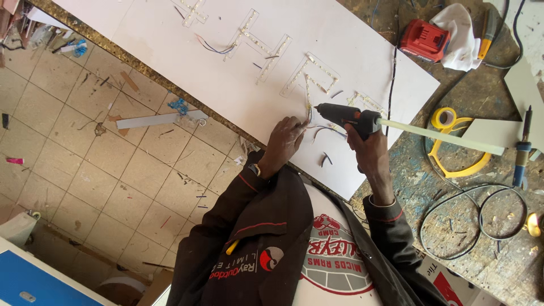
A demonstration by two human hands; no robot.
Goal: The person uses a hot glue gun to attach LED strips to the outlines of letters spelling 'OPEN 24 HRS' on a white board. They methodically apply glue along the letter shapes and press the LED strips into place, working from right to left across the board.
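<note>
Fingers (365,136) clenched round glue gun (345,115), left hand (285,141) spread flat near board edge (340,190).

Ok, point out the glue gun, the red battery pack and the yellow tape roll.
glue gun (340,112), head view, on its black barrel.
red battery pack (424,38), head view, on its top face.
yellow tape roll (443,118), head view, on the ring's rim.

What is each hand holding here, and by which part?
The right hand grips a black glue gun by its handle. The left hand holds nothing clearly; its fingertips press thin wires on the white board.
</note>
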